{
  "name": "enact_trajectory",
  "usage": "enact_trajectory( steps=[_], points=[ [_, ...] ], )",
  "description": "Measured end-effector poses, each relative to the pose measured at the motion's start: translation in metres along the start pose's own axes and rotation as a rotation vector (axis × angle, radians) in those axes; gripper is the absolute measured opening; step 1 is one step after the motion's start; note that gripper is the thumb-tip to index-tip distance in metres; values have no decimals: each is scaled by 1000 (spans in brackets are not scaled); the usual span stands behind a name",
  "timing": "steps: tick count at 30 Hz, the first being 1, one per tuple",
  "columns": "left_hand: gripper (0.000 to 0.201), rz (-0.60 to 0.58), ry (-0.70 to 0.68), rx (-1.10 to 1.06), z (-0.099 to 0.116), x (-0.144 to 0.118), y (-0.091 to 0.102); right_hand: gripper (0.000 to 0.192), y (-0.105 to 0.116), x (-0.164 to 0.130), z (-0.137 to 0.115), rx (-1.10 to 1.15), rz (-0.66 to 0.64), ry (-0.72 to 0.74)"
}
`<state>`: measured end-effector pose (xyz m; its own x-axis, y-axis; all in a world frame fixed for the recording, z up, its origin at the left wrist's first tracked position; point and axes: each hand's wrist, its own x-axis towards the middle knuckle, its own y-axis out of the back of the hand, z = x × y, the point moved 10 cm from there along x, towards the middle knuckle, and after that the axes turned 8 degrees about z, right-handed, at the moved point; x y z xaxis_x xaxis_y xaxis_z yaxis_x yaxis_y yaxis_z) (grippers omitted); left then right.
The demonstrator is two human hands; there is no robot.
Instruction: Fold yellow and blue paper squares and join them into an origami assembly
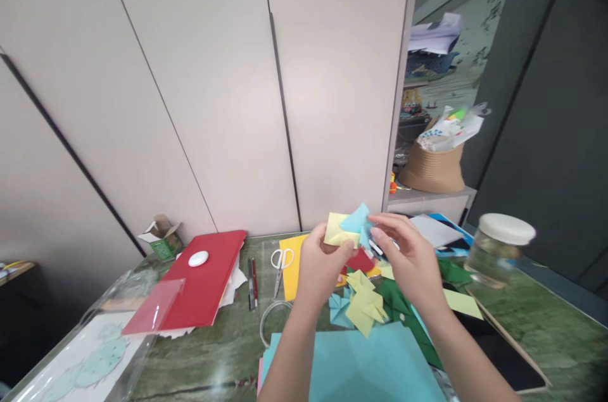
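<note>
Above the table, my left hand pinches a folded yellow paper piece between thumb and fingers. A light blue folded paper piece joins or overlaps it on the right; I cannot tell how they are fixed. The thumb and index finger of my right hand close on the blue piece's right edge. Below both hands lie several yellow folded papers and a blue folded paper. Nearer to me is a stack of light blue sheets, partly covered by my forearms.
White-handled scissors lie left of my hands, beside pens and a red folder. A roll of tape sits near my left forearm. At right stand a lidded jar and a dark tablet. Cabinet doors rise behind.
</note>
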<state>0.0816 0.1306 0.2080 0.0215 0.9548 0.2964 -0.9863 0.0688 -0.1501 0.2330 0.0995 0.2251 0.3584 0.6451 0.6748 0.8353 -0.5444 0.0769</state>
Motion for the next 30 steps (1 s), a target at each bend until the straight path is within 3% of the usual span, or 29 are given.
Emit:
enact_trajectory(
  steps=[5,17,30],
  points=[
    [24,-12,36,-28,-4,0,-1,15,-1,2,5,16,-11,-27],
    [20,-55,60,41,-9,-1,-1,16,-13,-5,15,84,-160,-253],
    [20,-50,61,42,-9,0,-3,19,-13,-7,18,66,-143,-262]
  ],
)
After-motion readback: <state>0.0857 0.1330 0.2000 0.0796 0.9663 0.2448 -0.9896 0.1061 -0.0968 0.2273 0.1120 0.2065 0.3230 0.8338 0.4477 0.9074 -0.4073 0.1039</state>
